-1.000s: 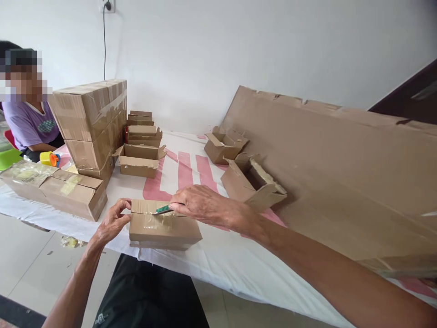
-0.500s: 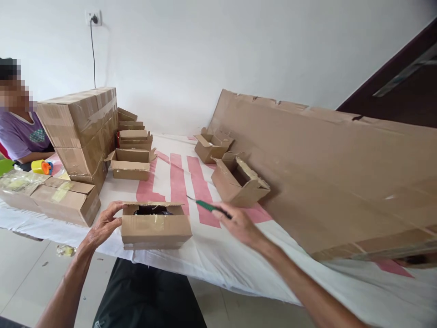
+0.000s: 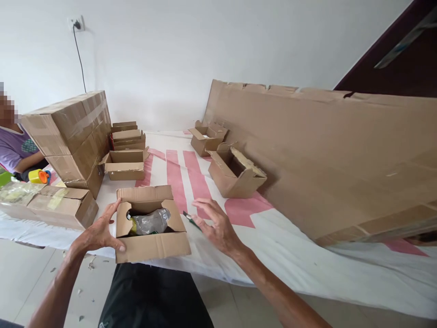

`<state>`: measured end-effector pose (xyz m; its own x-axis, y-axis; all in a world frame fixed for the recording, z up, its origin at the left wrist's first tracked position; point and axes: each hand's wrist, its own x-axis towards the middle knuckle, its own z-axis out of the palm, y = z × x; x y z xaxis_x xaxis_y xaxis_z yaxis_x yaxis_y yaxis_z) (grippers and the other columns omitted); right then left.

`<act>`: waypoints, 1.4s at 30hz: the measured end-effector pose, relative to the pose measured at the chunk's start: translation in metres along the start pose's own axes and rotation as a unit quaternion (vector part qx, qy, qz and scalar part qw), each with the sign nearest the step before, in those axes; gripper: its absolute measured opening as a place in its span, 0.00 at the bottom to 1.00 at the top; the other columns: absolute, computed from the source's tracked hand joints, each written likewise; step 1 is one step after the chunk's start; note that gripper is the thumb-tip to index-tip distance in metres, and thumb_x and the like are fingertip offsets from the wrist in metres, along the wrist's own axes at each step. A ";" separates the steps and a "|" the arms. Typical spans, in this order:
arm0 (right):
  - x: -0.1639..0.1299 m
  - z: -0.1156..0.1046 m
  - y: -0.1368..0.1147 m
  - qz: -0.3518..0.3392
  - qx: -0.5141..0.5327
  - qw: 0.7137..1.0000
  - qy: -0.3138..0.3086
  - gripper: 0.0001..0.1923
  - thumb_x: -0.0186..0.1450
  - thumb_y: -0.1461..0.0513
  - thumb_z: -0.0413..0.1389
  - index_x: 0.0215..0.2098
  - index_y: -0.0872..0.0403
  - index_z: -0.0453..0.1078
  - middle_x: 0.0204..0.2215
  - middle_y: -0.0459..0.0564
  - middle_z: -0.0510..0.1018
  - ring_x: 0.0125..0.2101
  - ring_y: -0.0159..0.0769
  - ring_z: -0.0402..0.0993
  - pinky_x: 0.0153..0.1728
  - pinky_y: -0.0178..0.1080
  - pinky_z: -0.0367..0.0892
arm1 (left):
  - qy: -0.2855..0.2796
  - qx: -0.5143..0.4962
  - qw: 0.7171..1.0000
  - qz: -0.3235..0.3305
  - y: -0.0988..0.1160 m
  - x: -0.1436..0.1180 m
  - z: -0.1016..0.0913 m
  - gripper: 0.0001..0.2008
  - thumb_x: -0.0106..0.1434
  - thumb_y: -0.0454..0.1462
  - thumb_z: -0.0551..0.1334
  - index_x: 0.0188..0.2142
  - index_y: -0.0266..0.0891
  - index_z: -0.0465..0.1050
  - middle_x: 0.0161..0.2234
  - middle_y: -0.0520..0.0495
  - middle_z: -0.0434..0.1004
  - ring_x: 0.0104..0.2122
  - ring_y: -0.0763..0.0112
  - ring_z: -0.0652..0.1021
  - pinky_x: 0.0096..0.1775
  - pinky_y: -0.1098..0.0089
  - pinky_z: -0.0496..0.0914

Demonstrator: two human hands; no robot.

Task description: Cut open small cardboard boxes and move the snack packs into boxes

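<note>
A small cardboard box (image 3: 153, 246) stands at the near edge of the white and pink table cover (image 3: 293, 259), its flaps open. Inside lies something wrapped in clear plastic (image 3: 152, 221). My left hand (image 3: 99, 232) grips the box's left side, thumb on the front wall. My right hand (image 3: 215, 225) rests on the cover just right of the box with its fingers spread. A green-handled cutter (image 3: 189, 218) lies on the cover at its thumb and fingertips.
Left are a stack of taped cartons (image 3: 71, 132), a long flat carton (image 3: 51, 205) and a yellow tape dispenser (image 3: 37, 175). Open small boxes (image 3: 124, 164) (image 3: 235, 175) (image 3: 206, 136) stand behind. A big cardboard sheet (image 3: 324, 155) leans at right. A person in purple (image 3: 13, 148) sits far left.
The cutter sliced the tape on the shut box, then my right hand carried it off to the right and lowered it to the cover. The box's flaps now stand open.
</note>
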<state>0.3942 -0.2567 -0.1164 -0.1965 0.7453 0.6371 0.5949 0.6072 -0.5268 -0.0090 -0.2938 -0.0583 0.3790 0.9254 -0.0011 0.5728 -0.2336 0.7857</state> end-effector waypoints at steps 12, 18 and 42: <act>0.049 0.014 -0.060 -0.264 -0.146 0.929 -0.214 0.07 0.73 0.60 0.61 0.36 0.53 0.78 0.40 0.55 0.84 0.60 0.54 0.74 0.64 0.59 0.67 | -0.016 0.055 0.998 -0.012 -0.001 0.006 -0.005 0.68 0.48 0.52 0.81 0.79 0.56 0.42 0.74 0.41 0.53 0.71 0.41 0.65 0.69 0.43 0.67; 0.032 -0.013 -0.042 -0.191 -0.187 0.951 -0.157 0.10 0.76 0.64 0.55 0.40 0.51 0.79 0.41 0.54 0.84 0.54 0.52 0.74 0.58 0.56 0.66 | -0.006 0.068 0.998 -0.004 -0.005 0.004 -0.003 0.68 0.49 0.52 0.81 0.80 0.53 0.43 0.75 0.38 0.52 0.70 0.40 0.66 0.69 0.45 0.67; 0.068 0.041 -0.048 -0.218 -0.245 0.876 -0.352 0.19 0.71 0.72 0.50 0.38 0.50 0.81 0.40 0.57 0.82 0.47 0.51 0.76 0.54 0.55 0.68 | 0.092 0.055 0.994 -0.023 0.018 0.003 0.034 0.53 0.57 0.55 0.76 0.76 0.48 0.56 0.74 0.36 0.54 0.70 0.39 0.66 0.68 0.43 0.67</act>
<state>0.3206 -0.2238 -0.0706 -0.8187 0.5614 0.1207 0.5725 0.8142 0.0965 0.0271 -0.3050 -0.0650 0.2159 0.9727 0.0855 0.6658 -0.2107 0.7157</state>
